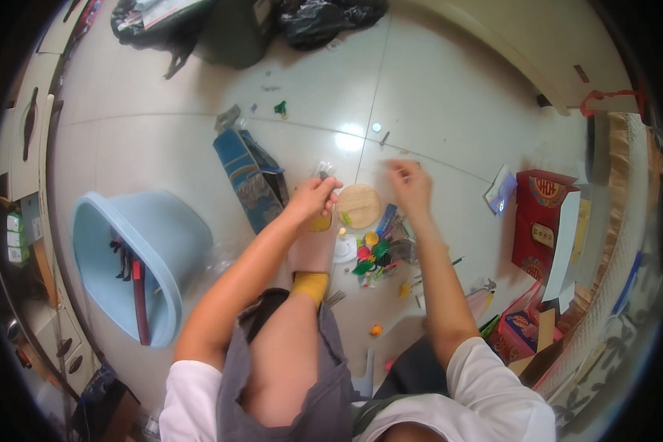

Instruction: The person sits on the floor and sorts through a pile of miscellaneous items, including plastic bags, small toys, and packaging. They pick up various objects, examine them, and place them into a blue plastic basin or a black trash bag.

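Note:
My left hand point(312, 198) is closed above my slippered foot, its fingers gripping a small dark item point(324, 174) whose kind I cannot make out. My right hand point(409, 185) is raised over the floor to the right, blurred by motion, its fingers bent; whether it holds something cannot be told. Between the hands, lower down, lies a round wooden disc point(359, 206). Just below the disc is a pile of small things, with green plastic pieces point(363, 267), a yellow round piece point(371, 238) and a blue packet point(386, 219). A blue patterned pouch point(248, 177) lies left of my left hand.
A light blue plastic tub point(182, 226) lies on its side at the left, with dark and red items inside. Black plastic bags point(320, 22) are at the top. At the right are a red gift box point(536, 221) and a purple-white packet point(501, 190). A screw-like piece point(385, 137) lies on the tiles.

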### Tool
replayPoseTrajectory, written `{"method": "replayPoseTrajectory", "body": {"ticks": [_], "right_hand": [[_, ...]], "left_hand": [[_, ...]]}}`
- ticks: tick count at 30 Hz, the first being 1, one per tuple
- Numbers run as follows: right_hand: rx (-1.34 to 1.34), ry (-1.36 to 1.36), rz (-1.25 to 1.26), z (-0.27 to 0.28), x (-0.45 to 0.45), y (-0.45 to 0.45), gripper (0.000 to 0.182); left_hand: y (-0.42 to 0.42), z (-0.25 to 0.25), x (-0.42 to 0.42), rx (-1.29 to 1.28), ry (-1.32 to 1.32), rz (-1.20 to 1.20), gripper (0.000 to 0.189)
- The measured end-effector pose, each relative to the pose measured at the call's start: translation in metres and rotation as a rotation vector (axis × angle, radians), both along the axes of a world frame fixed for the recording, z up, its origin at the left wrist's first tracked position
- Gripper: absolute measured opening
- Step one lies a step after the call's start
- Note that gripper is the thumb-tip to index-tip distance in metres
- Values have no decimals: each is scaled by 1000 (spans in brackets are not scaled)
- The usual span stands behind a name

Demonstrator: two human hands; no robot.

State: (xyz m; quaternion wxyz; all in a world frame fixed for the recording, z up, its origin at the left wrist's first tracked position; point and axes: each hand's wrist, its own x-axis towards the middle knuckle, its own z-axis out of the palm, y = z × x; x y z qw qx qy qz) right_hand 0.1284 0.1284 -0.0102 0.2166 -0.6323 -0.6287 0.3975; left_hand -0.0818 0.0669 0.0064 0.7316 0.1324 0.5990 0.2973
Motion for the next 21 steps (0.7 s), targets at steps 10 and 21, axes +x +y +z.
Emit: {"method": "replayPoseTrajectory", "body": {"ticks": [10, 21], "right_hand": [[-102, -139, 47, -8, 29, 17, 14], [62, -403, 429, -13, -32, -99, 22]], "left_hand": [[-13, -13, -14, 477, 785, -505, 32], [-9, 50, -22, 453, 866, -253, 24]]}}
